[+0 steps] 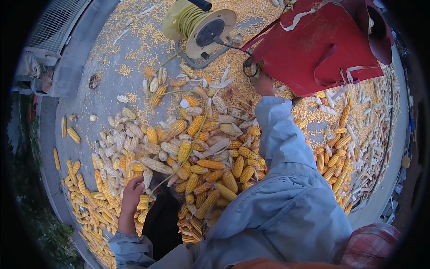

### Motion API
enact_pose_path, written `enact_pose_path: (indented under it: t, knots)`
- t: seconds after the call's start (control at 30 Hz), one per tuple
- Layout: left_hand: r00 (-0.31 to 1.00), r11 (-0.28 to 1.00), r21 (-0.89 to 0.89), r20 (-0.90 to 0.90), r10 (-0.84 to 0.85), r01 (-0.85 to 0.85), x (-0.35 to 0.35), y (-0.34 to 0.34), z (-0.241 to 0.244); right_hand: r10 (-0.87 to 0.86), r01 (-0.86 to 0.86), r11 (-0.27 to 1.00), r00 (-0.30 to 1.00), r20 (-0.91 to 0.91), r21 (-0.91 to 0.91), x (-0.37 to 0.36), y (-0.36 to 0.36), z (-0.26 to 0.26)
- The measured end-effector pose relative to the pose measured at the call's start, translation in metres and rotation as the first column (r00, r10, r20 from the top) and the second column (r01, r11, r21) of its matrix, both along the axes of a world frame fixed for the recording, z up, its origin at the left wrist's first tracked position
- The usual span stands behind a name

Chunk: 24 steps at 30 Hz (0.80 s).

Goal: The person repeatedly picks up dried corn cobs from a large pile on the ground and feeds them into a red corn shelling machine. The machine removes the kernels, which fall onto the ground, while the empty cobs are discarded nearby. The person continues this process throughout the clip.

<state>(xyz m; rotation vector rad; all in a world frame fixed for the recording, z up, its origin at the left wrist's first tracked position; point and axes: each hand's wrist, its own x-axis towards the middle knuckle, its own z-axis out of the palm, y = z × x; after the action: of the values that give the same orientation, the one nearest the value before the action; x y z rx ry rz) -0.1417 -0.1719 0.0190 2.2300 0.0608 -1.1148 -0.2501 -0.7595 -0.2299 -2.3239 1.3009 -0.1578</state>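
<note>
My left hand (131, 193) hovers at the near left of a heap of maize cobs, its fingers loosely bent and apart. A pale maize cob (147, 177) lies right by its fingertips; whether they touch is unclear. My right arm reaches forward to a red sheet-metal machine (302, 53). Most of my right hand (263, 84) is in shade at the machine's lower left edge, and its fingers are hard to make out. Just above it hangs a black cable loop (250, 71). Yellow maize cobs (210, 164) and whitish ones fill the ground before me.
A yellow cable reel (210, 32) on a metal stand is at the far side. Its yellow-green cord (188, 153) winds across the cobs towards me. Loose maize kernels (141, 50) cover much of the concrete. Shelled cobs (369, 151) lie at the right, and a low kerb (47, 134) runs along the left.
</note>
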Motion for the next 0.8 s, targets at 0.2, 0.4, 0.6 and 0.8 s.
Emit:
enact_pose_path:
  t: [0.2, 0.4, 0.6, 0.8]
  knots:
    - [0.999, 0.999, -0.041, -0.030, 0.030, -0.032, 0.011, 0.017, -0.023, 0.069, -0.062, 0.991, 0.996, -0.061, 0.115, -0.030, 0.017, 0.003]
    - [0.998, 0.999, -0.010, -0.048, -0.045, 0.044, 0.036, 0.010, -0.044, -0.630, -0.091, 0.100, 0.765, 0.134, 0.991, -0.121, 0.141, 0.143]
    - [0.977, 0.983, 0.001, -0.109, -0.182, 0.183, 0.041, -0.031, -0.061, -0.663, -0.728, 0.351, 0.251, 0.706, 0.589, -0.137, 0.137, 0.367]
    - [0.962, 0.948, -0.159, 0.027, -0.273, 0.274, 0.056, -0.060, -0.073, -0.612, -0.792, 0.489, -0.012, 0.791, 0.366, -0.105, 0.027, 0.468]
